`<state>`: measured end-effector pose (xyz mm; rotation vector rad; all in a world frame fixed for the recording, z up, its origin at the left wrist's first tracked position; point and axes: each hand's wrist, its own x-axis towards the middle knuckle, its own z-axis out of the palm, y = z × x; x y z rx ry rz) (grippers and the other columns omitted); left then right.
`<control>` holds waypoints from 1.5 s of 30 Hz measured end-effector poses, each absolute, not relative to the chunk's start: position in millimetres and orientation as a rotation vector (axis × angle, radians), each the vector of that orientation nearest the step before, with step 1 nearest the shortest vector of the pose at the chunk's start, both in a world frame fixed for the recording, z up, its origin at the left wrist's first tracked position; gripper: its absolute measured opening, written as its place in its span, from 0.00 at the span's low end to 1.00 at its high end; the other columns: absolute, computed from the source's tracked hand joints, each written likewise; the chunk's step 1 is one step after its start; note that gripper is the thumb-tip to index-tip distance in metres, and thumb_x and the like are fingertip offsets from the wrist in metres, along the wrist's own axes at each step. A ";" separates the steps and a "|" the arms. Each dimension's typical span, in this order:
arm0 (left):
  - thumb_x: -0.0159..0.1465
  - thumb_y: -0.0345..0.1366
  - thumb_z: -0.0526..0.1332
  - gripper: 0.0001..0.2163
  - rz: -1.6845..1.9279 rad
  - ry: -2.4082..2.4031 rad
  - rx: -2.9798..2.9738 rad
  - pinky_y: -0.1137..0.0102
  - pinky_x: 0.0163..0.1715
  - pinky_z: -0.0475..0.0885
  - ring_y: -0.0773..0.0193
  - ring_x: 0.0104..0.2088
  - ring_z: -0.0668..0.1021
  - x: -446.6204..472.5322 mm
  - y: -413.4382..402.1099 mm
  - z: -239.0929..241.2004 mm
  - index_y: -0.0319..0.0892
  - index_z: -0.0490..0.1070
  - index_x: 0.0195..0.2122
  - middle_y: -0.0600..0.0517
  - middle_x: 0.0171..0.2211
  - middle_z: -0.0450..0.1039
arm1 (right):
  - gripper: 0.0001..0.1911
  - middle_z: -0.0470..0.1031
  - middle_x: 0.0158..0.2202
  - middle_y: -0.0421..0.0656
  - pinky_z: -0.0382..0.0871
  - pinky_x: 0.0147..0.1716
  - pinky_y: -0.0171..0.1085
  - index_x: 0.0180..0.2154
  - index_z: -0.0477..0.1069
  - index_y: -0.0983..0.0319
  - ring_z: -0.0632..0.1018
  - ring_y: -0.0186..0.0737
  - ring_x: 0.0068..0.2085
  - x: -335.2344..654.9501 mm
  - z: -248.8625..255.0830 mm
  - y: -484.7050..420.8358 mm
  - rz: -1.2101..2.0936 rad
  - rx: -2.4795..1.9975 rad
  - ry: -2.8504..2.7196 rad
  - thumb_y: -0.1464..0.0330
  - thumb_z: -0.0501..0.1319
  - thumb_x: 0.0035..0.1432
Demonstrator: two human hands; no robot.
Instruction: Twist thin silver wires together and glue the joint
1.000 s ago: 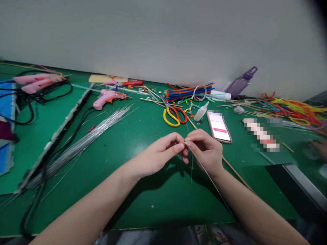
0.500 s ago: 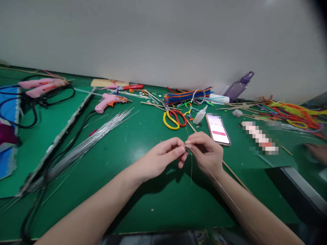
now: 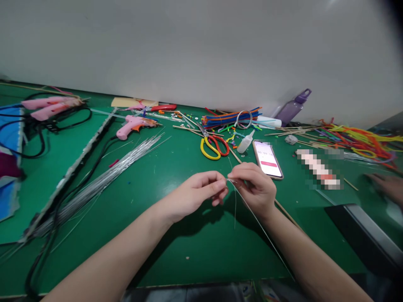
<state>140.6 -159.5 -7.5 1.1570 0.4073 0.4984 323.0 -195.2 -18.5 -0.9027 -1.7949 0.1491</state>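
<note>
My left hand (image 3: 204, 191) and my right hand (image 3: 253, 184) meet fingertip to fingertip over the green table. Both pinch a thin silvery wire (image 3: 262, 225), whose long end slants down toward the table's front edge; a shorter strand hangs below the fingers. Where the strands join between my fingertips is too small to make out. Just beyond my hands lie scissors (image 3: 210, 147) with yellow and red handles, a small white glue bottle (image 3: 246, 142) and a phone (image 3: 267, 159) showing a timer.
A bundle of straight wires (image 3: 103, 186) lies at the left beside a pink glue gun (image 3: 134, 126) and its black cord. Colourful pipe cleaners (image 3: 362, 140) and a purple bottle (image 3: 291, 110) are at the back right. Another person's hand (image 3: 382, 186) shows at the right edge, near a dark box (image 3: 362, 235).
My fingertips have drawn slightly apart, showing a bit more wire between them. The long wire end has swung a little and stands out more clearly. The other person's hand has shifted left.
</note>
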 end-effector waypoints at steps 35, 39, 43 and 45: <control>0.58 0.46 0.64 0.14 0.547 0.605 1.300 0.74 0.19 0.50 0.74 0.20 0.58 137.4 -156.9 -2.3 0.37 0.74 0.32 0.57 0.20 0.61 | 0.14 0.76 0.33 0.42 0.73 0.33 0.38 0.41 0.73 0.58 0.77 0.36 0.34 321.2 -20.4 -197.0 0.225 -0.851 -1.815 0.80 0.61 0.54; 0.59 0.44 0.63 0.13 0.528 0.595 1.272 0.75 0.19 0.49 0.74 0.20 0.57 136.9 -156.2 -4.2 0.38 0.72 0.31 0.58 0.20 0.58 | 0.12 0.76 0.33 0.43 0.73 0.33 0.38 0.40 0.72 0.59 0.76 0.36 0.34 320.4 -20.4 -197.0 0.232 -0.877 -1.826 0.78 0.61 0.55; 0.60 0.43 0.63 0.11 0.517 0.578 1.247 0.75 0.19 0.49 0.74 0.20 0.57 137.1 -155.3 -5.2 0.38 0.71 0.31 0.59 0.19 0.56 | 0.10 0.76 0.33 0.43 0.72 0.31 0.37 0.40 0.72 0.59 0.76 0.36 0.34 320.3 -20.4 -196.7 0.225 -0.886 -1.833 0.77 0.61 0.56; 0.60 0.41 0.63 0.11 0.520 0.562 1.225 0.75 0.19 0.49 0.75 0.20 0.57 137.7 -155.8 -5.1 0.38 0.70 0.31 0.59 0.20 0.56 | 0.11 0.76 0.33 0.42 0.72 0.31 0.37 0.40 0.72 0.59 0.76 0.36 0.34 320.5 -20.4 -196.7 0.227 -0.883 -1.834 0.78 0.61 0.56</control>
